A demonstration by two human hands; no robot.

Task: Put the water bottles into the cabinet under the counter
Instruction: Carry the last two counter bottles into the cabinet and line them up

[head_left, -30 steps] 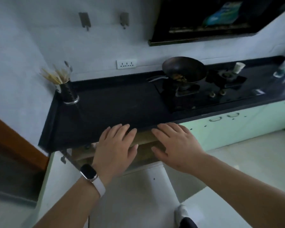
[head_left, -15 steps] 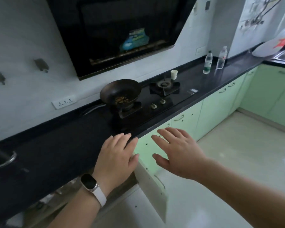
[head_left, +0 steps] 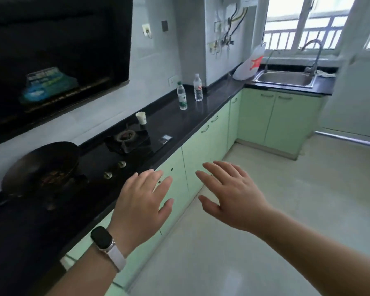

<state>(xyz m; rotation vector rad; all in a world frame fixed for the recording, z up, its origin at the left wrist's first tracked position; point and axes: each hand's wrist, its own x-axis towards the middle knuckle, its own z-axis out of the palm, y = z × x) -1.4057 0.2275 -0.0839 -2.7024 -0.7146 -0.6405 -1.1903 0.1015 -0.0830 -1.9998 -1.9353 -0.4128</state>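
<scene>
From the head view, the gaze has swung in the last second from the near left end of the surface (head_left: 179, 124), where an open cabinet showed below its edge, to the far right. That cabinet is now out of frame, and the row of green cabinet doors (head_left: 203, 146) in sight is all closed. The two water bottles now show: a green-labelled bottle (head_left: 182, 97) and, just beside it and farther back, a red-labelled bottle (head_left: 198, 88), both upright on the surface beyond the paper cup (head_left: 141, 118) and the stove, well apart from both hands. I judge that the person is turning to fetch them and that neither has been stored yet. The left hand (head_left: 143, 201), with a watch (head_left: 103, 238) on its wrist, floats over the near edge of the surface, fingers spread, holding nothing. The right hand (head_left: 229, 193) hangs over the floor beside it, also spread and empty.
</scene>
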